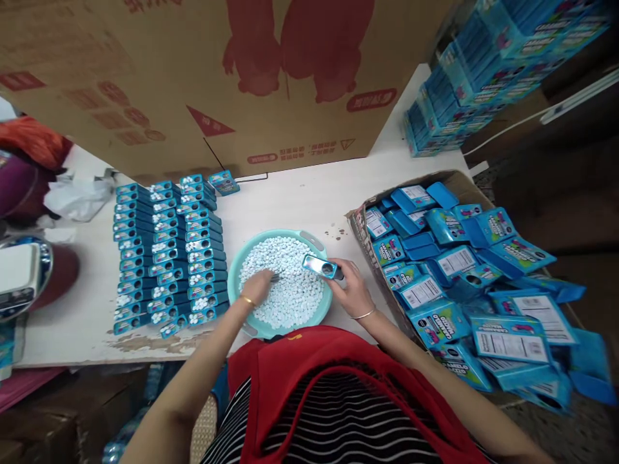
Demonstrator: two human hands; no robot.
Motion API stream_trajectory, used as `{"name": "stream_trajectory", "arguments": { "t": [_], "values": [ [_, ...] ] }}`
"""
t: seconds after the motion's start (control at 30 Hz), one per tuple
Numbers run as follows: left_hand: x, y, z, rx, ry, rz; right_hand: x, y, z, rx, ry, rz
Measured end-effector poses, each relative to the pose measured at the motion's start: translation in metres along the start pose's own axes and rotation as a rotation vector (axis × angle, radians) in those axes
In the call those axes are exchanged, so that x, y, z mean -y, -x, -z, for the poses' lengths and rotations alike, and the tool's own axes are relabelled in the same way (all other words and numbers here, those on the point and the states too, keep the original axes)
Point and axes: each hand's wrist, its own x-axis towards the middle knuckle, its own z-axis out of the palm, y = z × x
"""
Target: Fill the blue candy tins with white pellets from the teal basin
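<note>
My left hand is at the left part of a light teal basin of small white candies. Its fingers are closed round something dark, partly hidden, too small to name. Over the basin's right rim, my right hand grips a small blue box, its narrow end with a round dark hole facing up. Left of the basin, rows of similar blue boxes stand side by side, white candies showing at many of their ends.
An open carton of loose blue boxes is on the right. A large cardboard box stands at the back, with wrapped stacks behind right. Far left are a dark red bucket and a white plastic bag.
</note>
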Motion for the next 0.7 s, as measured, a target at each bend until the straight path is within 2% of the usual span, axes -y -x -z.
{"name": "stream_trajectory", "arguments": {
  "t": [0.1, 0.17, 0.23, 0.33, 0.43, 0.5, 0.57, 0.63, 0.7],
  "values": [
    [-0.020, -0.018, -0.027, -0.013, 0.100, -0.062, 0.000, 0.000, 0.004, -0.032, -0.014, -0.035],
    [-0.025, -0.018, -0.030, -0.023, 0.157, -0.090, 0.000, 0.000, 0.006, -0.049, -0.017, -0.053],
    [-0.022, -0.010, -0.023, -0.026, 0.202, -0.116, -0.001, 0.001, 0.006, -0.054, -0.005, -0.063],
    [-0.010, 0.015, 0.004, -0.047, 0.312, -0.201, -0.004, 0.000, 0.005, -0.052, 0.030, -0.059],
    [-0.007, 0.047, 0.043, -0.097, 0.368, -0.293, -0.006, 0.001, 0.002, -0.010, 0.049, -0.019],
    [-0.021, 0.071, 0.072, -0.119, 0.311, -0.310, -0.006, 0.008, 0.001, 0.046, 0.055, 0.024],
    [-0.043, 0.090, 0.095, -0.110, 0.221, -0.309, -0.006, 0.016, -0.003, 0.095, 0.072, 0.068],
    [-0.065, 0.097, 0.111, -0.049, 0.063, -0.312, -0.010, 0.023, -0.011, 0.129, 0.081, 0.122],
    [-0.083, 0.098, 0.119, 0.003, -0.124, -0.252, -0.012, 0.026, -0.021, 0.164, 0.057, 0.169]
  ]
}}
